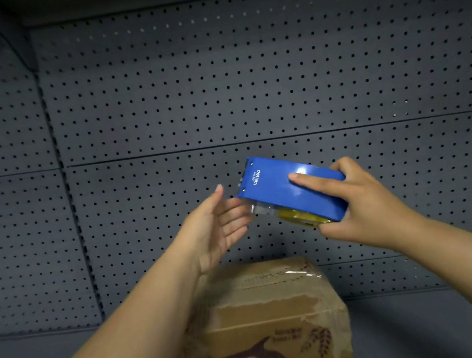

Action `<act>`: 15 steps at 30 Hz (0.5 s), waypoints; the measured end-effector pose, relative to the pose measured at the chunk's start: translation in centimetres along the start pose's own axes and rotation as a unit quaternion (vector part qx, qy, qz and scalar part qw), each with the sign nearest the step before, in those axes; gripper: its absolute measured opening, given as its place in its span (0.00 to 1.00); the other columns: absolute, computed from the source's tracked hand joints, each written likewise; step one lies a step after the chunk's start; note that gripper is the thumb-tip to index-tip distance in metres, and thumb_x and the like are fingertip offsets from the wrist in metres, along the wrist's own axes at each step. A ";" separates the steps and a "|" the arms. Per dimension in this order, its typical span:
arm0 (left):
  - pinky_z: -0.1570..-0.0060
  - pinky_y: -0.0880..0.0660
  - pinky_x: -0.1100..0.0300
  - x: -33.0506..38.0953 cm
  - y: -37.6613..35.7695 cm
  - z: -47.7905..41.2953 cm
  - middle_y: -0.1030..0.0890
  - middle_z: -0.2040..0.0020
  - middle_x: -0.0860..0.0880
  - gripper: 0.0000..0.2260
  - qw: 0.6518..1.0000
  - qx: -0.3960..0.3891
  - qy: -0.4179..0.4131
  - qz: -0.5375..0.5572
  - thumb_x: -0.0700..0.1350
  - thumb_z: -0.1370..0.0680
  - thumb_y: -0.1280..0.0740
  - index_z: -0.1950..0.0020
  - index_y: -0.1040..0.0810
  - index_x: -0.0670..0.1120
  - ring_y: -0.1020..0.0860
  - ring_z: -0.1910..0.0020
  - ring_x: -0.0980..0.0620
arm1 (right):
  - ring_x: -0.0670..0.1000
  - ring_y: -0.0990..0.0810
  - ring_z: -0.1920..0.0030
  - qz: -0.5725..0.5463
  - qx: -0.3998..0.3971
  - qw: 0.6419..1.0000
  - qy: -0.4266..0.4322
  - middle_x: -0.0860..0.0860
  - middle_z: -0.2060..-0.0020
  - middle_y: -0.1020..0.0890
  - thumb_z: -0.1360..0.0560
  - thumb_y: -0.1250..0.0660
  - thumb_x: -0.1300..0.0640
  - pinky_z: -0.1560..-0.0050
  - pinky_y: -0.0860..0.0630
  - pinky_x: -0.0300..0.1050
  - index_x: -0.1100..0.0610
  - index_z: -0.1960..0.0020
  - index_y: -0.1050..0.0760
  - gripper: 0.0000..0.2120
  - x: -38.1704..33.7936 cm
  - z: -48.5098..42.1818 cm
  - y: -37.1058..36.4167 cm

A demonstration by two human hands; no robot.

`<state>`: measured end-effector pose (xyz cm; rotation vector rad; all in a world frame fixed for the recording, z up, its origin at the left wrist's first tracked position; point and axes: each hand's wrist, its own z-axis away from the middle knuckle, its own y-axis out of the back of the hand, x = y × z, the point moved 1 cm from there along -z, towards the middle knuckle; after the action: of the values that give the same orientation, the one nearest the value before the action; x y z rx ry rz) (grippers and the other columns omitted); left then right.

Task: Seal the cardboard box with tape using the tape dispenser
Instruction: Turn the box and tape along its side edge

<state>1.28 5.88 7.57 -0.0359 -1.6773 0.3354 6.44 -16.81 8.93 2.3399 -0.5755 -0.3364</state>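
A brown cardboard box [273,310] with dark printed artwork stands on the grey shelf below my hands; clear tape shines across its top. My right hand [362,203] grips a blue tape dispenser [288,189] in the air above the box, forefinger stretched along its blue side. A yellowish tape roll [302,216] shows under the dispenser. My left hand [220,226] is held up just left of the dispenser's front end, palm facing right and fingers spread, its fingertips at a short clear flap of tape [260,208] hanging there. Whether they touch the tape I cannot tell.
A dark grey pegboard wall [246,86] fills the back of the shelf bay, with an upright post [76,216] at the left. The grey shelf surface [431,327] runs to both sides of the box.
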 end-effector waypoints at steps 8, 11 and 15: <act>0.63 0.18 0.61 3.9 6.8 -2.4 0.14 0.64 0.47 0.10 0.996 -0.080 0.023 0.011 0.49 0.20 0.40 0.54 0.22 0.45 0.15 0.64 0.51 | 0.46 0.35 0.57 0.006 0.019 0.999 -0.050 0.50 0.54 0.37 0.36 0.29 0.56 0.58 0.39 0.26 0.27 0.39 0.45 0.39 -5.7 -3.1 -4.0; 0.62 0.19 0.62 5.0 9.0 -3.5 0.15 0.65 0.48 0.12 0.994 -0.108 0.034 0.009 0.51 0.21 0.39 0.54 0.23 0.44 0.15 0.65 0.52 | 0.37 0.35 0.52 -0.014 0.047 0.996 -0.068 0.50 0.54 0.37 0.36 0.26 0.55 0.55 0.38 0.21 0.27 0.39 0.46 0.40 -7.6 -3.9 -5.6; 0.60 0.20 0.61 6.0 11.1 -4.1 0.16 0.67 0.49 0.11 0.989 -0.143 0.042 -0.011 0.50 0.22 0.38 0.54 0.22 0.44 0.17 0.68 0.54 | 0.43 0.36 0.53 -0.039 0.037 0.992 -0.114 0.49 0.51 0.37 0.40 0.23 0.46 0.53 0.38 0.22 0.24 0.41 0.46 0.40 -10.4 -4.6 -7.0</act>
<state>2.56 18.60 11.11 -0.2422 -1.6285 0.0741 1.37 -4.49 8.29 2.4159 -0.6136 -0.6343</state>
